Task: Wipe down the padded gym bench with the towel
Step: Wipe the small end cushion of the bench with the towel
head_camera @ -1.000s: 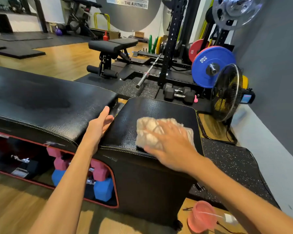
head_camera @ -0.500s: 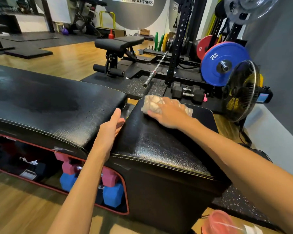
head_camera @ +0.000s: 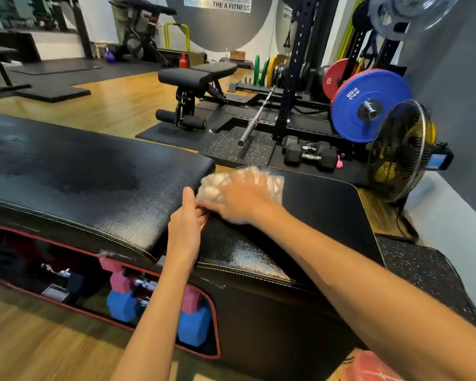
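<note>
Towel (head_camera: 239, 182), pale and bunched, sits under your right hand (head_camera: 241, 200), fingers spread flat and pressing it onto the far left corner of the shorter pad of the padded gym bench (head_camera: 313, 213), right at the gap beside the long pad (head_camera: 94, 182). A second ago it lay at the near edge of that pad; half a second ago it was up at the far edge, and now you have swept it left until it meets your left hand (head_camera: 186, 224). That hand rests in the gap with fingers straight, bracing against the long pad's end, as before. The two hands touch. Below your left forearm, pink and blue dumbbells (head_camera: 193, 320) sit in the bench's storage. The small pad looks largely covered; the seam and long pad probably remain.
</note>
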### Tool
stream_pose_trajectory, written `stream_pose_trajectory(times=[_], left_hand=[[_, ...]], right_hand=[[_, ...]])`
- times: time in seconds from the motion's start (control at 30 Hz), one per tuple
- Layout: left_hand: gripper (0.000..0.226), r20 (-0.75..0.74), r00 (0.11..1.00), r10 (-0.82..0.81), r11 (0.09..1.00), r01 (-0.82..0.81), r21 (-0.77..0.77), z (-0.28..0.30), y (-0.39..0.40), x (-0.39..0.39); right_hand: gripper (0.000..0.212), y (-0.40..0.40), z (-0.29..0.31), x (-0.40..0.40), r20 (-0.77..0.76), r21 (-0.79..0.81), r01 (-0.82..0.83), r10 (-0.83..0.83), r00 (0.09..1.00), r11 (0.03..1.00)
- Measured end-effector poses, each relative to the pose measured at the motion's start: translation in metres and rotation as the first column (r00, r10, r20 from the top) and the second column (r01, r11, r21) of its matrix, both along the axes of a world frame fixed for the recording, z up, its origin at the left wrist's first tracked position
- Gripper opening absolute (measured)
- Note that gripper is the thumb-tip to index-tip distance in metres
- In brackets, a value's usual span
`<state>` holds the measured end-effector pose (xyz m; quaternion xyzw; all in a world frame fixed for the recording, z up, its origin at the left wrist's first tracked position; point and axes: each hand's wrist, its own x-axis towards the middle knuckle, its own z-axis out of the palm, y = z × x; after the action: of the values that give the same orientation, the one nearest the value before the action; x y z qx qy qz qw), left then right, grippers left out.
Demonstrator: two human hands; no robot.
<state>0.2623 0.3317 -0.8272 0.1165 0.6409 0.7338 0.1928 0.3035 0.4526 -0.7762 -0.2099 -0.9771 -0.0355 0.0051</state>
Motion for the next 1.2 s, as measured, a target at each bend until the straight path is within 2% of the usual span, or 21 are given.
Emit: stream_pose_trajectory(times=[0.1, 0.17, 0.27, 0.37, 0.5, 0.6, 0.67, 0.73, 0.87, 0.93, 1.0, 1.1, 1.2], left_hand=[[0.086, -0.021, 0.996, 0.082, 0.993, -0.084, -0.088, 0.006, -0.006, 0.006], [0.077, 0.081, 0.994, 0.074, 0.997, -0.076, 0.021, 0.011, -0.013, 0.010], [0.068, 0.229, 0.970, -0.085, 0.969, 0.027, 0.244, 0.017, -0.026, 0.017], [0.056, 0.110, 0.987, -0.118, 0.984, 0.101, 0.146, 0.025, -0.032, 0.024], [0.026, -0.115, 0.989, -0.098, 0.993, 0.104, 0.051, 0.039, -0.036, 0.040], [0.026, -0.376, 0.902, -0.213, 0.969, 0.144, -0.203, 0.040, -0.038, 0.044], [0.031, -0.463, 0.828, -0.316, 0.917, 0.142, -0.373, 0.039, -0.032, 0.049], [0.035, -0.519, 0.766, -0.379, 0.875, 0.114, -0.470, 0.035, -0.025, 0.055], [0.029, -0.597, 0.715, -0.364, 0.881, 0.056, -0.470, 0.033, -0.013, 0.063], [0.024, -0.614, 0.740, -0.273, 0.904, -0.021, -0.427, 0.036, -0.011, 0.062], [0.022, -0.582, 0.795, -0.171, 0.918, -0.086, -0.387, 0.039, -0.009, 0.060], [0.033, -0.520, 0.842, -0.147, 0.934, -0.055, -0.353, 0.044, -0.003, 0.057], [0.034, -0.477, 0.853, -0.213, 0.942, 0.050, -0.331, 0.045, 0.007, 0.059]], right_hand=[[0.066, -0.043, 0.003, 0.030, 0.055, 0.021, -0.072, 0.071, 0.996, 0.997], [0.066, -0.061, 0.008, 0.055, 0.036, -0.006, -0.101, 0.101, 0.994, 0.995], [0.066, -0.078, 0.018, 0.099, -0.001, -0.089, -0.184, 0.184, 0.983, 0.979], [0.066, -0.081, 0.018, 0.141, -0.073, -0.165, -0.282, 0.273, 0.959, 0.945], [0.065, -0.048, 0.023, 0.148, -0.130, -0.134, -0.250, 0.233, 0.964, 0.959], [0.067, -0.008, 0.029, 0.130, -0.053, -0.024, -0.247, 0.245, 0.968, 0.969], [0.068, 0.014, 0.028, 0.119, -0.033, -0.036, -0.200, 0.199, 0.979, 0.979], [0.068, 0.028, 0.027, 0.107, -0.042, -0.066, -0.127, 0.124, 0.991, 0.990], [0.071, 0.031, 0.022, 0.095, -0.064, -0.064, -0.059, 0.055, 0.996, 0.996], [0.076, 0.030, 0.019, 0.100, -0.048, -0.097, -0.075, 0.070, 0.996, 0.992], [0.076, 0.032, 0.025, 0.106, -0.057, -0.233, -0.113, 0.102, 0.993, 0.966], [0.069, 0.042, 0.045, 0.112, -0.203, -0.445, -0.160, 0.074, 0.976, 0.881], [0.061, 0.058, 0.060, 0.118, -0.197, -0.473, -0.002, -0.104, 0.975, 0.881]])
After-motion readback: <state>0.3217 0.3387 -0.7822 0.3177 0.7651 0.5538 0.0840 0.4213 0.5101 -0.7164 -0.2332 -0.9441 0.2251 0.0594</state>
